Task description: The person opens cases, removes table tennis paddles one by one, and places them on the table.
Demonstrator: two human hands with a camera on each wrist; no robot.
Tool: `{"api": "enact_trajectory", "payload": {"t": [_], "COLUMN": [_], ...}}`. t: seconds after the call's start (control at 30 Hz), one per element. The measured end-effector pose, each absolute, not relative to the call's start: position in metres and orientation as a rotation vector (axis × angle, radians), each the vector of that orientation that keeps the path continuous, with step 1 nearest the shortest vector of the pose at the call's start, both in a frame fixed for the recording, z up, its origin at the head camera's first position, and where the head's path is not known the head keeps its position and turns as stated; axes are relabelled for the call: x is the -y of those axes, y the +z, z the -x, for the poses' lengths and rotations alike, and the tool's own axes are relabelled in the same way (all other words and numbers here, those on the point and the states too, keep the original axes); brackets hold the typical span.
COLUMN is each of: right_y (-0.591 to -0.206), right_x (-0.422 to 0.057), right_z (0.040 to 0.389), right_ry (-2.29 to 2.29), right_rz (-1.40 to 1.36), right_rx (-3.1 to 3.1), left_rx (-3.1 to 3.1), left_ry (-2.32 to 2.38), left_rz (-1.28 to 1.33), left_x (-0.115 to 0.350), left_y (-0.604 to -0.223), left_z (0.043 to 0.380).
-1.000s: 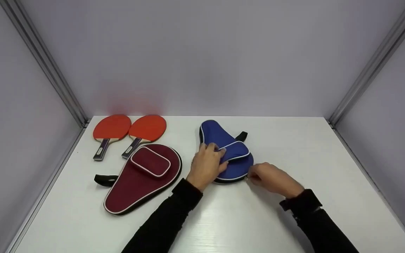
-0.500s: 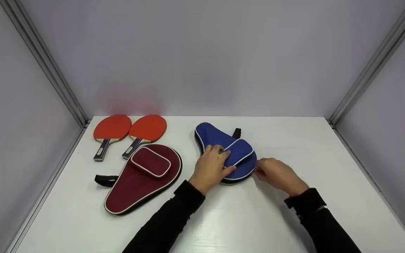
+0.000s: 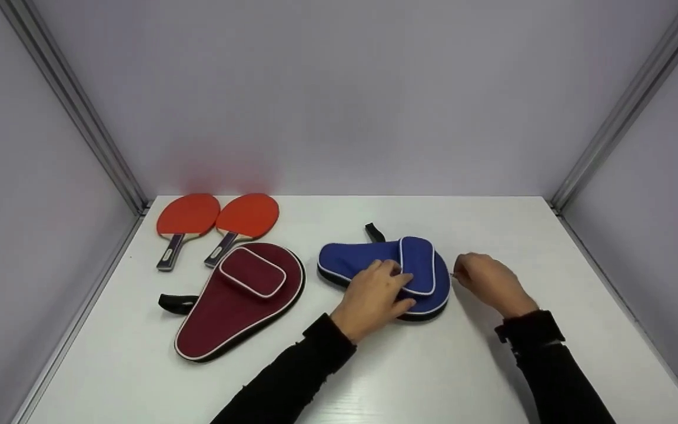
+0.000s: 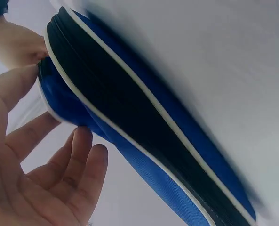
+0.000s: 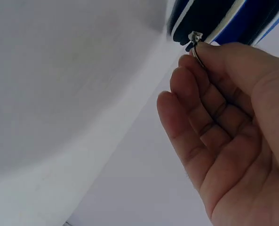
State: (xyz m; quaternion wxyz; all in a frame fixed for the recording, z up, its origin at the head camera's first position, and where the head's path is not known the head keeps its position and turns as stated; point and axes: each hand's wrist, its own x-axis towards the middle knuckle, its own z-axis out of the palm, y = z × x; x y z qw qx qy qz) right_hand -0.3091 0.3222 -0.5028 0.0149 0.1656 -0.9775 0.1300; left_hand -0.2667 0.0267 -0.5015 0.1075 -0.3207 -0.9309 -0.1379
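A blue table tennis paddle case with white piping lies on the white table, its pocket facing up. My left hand rests on it, fingers spread over the case and the pocket's edge. In the left wrist view, the thumb and index fingertip touch the pocket, beside the case's dark zippered side. At the rounded end, my right hand pinches the metal ring of the zipper pull between thumb and index finger. The ring hangs from the slider on the zipper.
A maroon paddle case with a black strap lies to the left. Behind it are two red paddles, side by side near the back edge. Pale panels enclose the table at the back and sides.
The blue case has turned, its narrow end swinging left and nearer. Both hands have shifted right, the right hand also a little away, still pinching the zipper pull.
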Motion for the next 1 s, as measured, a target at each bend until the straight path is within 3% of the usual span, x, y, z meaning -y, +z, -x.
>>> {"api": "enact_trajectory", "payload": {"t": [0.53,1.0], "right_y": [-0.509,-0.51], "right_x": [-0.326,-0.327], "right_z": [0.31,0.312], "right_ry": [0.387,0.378], "right_rz": [-0.532,-0.546], "right_rx": [3.001,2.993], "left_rx": [2.87,3.007], "left_ry": [-0.146,-0.191], "left_rz": [1.128,1.041], "left_x": [0.011,0.056], "left_y": [-0.483,-0.498], "left_z": [0.286,0.313]}}
